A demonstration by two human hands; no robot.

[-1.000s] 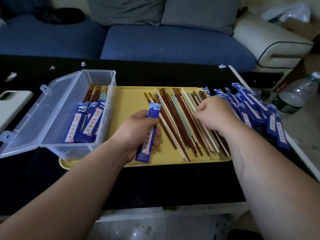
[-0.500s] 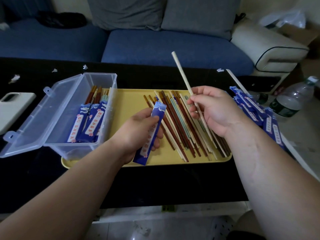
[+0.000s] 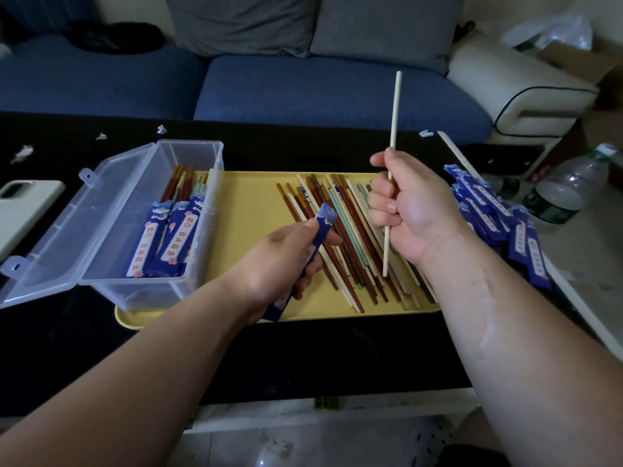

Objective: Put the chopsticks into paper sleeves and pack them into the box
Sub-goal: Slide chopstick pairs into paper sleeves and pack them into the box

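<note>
Holding one cream chopstick nearly upright in my right hand, and a blue paper sleeve in my left hand.

I see the right fingers curled round the chopstick's lower half, its bottom tip hanging just above the loose chopsticks spread across the right part of the yellow tray. The left fingers pinch the sleeve along its length, its upper end pointing far and right, near the right hand but apart from the stick. The clear box rests at the tray's left end, lid thrown open to the left, with sleeved chopsticks lying inside. A heap of spare sleeves lies on the black counter right of the tray, and a water bottle stands further right.
</note>
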